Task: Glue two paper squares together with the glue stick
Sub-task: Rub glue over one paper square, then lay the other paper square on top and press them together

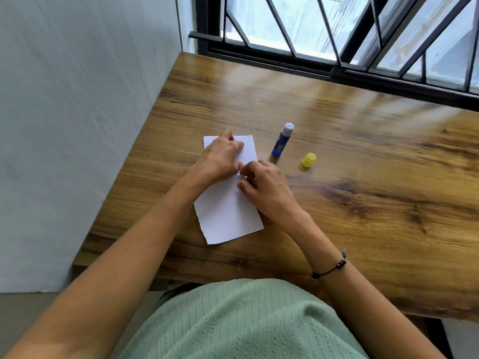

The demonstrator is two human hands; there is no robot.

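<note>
Papers: two white paper pieces lay end to end, meeting or overlapping under the hands; the far white paper square sat near the glue, the near white paper sheet reached toward the person. Whether they overlapped could not be told.
Left hand: the left hand lay flat on the far piece, fingers mostly straight, pressing it down.
Right hand: the right hand had its fingers curled at the seam and seemed to pinch a paper edge there; the contact was partly hidden.
Glue: the blue glue stick stood uncapped just beside the far paper, its yellow plastic cap lying apart to the right.
Step, as judged: aligning and pressing the join.
Doing it well: the left hand should pin one sheet while the right squared the edges, then rubbed outward from the seam.
Edges: the wooden tabletop ended close at the left and near sides.
Open room: bare wood stretched right and toward the barred window.
</note>
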